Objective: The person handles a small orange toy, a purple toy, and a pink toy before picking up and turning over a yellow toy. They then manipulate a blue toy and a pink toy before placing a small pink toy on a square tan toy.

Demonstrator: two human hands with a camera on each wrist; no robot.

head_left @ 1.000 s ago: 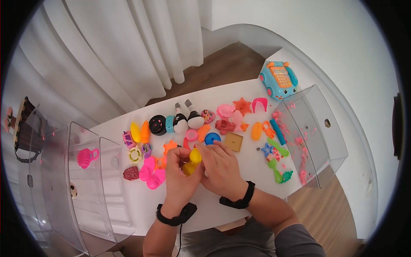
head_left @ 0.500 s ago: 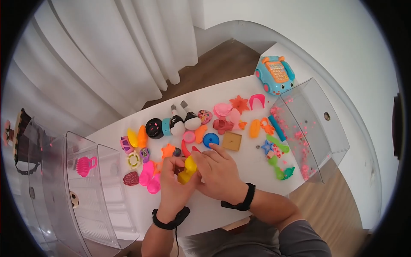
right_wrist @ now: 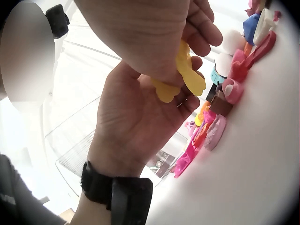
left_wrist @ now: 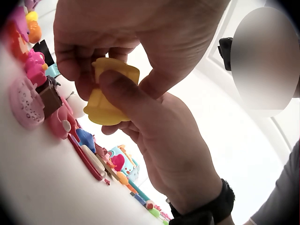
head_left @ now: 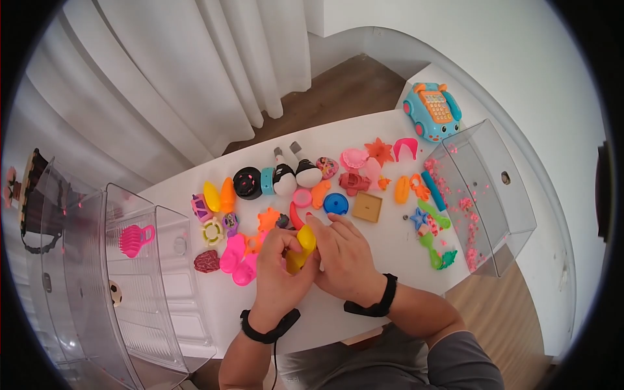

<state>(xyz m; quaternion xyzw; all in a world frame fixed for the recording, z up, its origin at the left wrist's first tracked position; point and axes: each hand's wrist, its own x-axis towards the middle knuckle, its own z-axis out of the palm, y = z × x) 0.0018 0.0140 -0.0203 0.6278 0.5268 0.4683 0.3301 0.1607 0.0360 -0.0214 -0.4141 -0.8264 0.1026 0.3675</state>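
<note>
Both hands hold a yellow toy low over the table, in front of the loose toys. My left hand curls thumb and fingers round its left side. My right hand pinches the other side; in the left wrist view the thumb of this right hand lies across the yellow toy. In the right wrist view, two scalloped yellow parts of the toy show between the hands, over the left palm. The fingers hide much of its shape.
Many toys crowd the white table beyond the hands, among them a blue round piece, a tan square tray and pink moulds. Clear bins stand left and right. A toy phone is at the back right.
The head view has shifted slightly. Both hands keep hold of the yellow toy, with its angle and the finger positions slightly changed; the right fingers look straighter than a second ago.
</note>
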